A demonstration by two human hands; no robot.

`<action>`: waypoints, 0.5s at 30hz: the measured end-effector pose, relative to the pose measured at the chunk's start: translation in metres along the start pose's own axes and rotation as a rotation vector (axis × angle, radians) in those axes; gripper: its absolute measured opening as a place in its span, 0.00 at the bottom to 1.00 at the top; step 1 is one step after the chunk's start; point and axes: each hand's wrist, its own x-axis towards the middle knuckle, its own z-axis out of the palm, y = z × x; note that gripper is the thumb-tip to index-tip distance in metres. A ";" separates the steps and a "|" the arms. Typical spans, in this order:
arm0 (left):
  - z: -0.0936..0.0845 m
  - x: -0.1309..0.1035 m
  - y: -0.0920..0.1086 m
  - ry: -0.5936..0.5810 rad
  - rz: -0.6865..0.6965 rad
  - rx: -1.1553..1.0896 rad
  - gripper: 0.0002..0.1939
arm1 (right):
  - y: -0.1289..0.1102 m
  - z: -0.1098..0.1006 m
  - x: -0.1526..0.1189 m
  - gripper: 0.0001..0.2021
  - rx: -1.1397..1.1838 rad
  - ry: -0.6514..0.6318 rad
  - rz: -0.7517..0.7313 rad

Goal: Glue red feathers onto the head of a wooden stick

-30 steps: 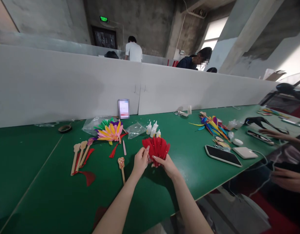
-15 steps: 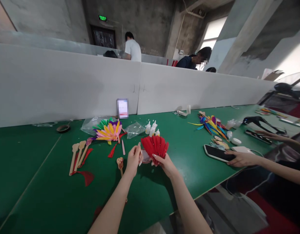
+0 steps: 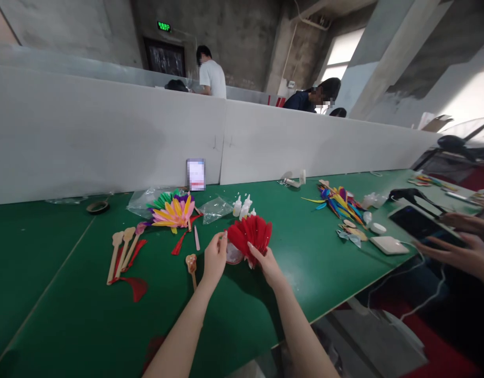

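A fan of red feathers (image 3: 250, 233), dotted with small pale specks, is held by its narrow lower end in my right hand (image 3: 266, 261), thumb on top. At its left edge my left hand (image 3: 216, 258) is closed in a pinch; what lies between the fingertips is too small to tell. Between the hands, partly covered by the feathers, is a shallow round dish (image 3: 233, 255). Beside my left wrist lies a wooden stick with a decorated head (image 3: 191, 261), its lower end hidden by my forearm. White squeeze bottles (image 3: 246, 203) stand just behind the fan.
On the left lie wooden sticks (image 3: 126, 249) with red tassels and a roll of tape (image 3: 97, 207). Yellow and pink feather fan (image 3: 174, 212), plastic bag (image 3: 216, 210) and upright phone (image 3: 196, 175) are behind. Right, colourful feathers (image 3: 340, 202); another person's hand holds a phone (image 3: 421, 223).
My hands and the red fan stay nearly in place, with my left fingertips slightly higher by the fan's edge. The person at right has lifted the phone off the table.
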 end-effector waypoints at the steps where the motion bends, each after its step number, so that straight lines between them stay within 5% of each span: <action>1: 0.000 0.000 0.003 -0.004 -0.046 -0.086 0.17 | 0.000 0.002 -0.001 0.20 -0.010 -0.015 -0.002; 8: 0.001 -0.002 0.009 -0.171 -0.325 -0.567 0.28 | -0.003 0.012 -0.010 0.19 -0.052 -0.081 -0.005; 15: -0.001 -0.004 0.006 -0.205 -0.404 -0.592 0.29 | -0.001 0.007 -0.010 0.18 -0.062 -0.080 0.025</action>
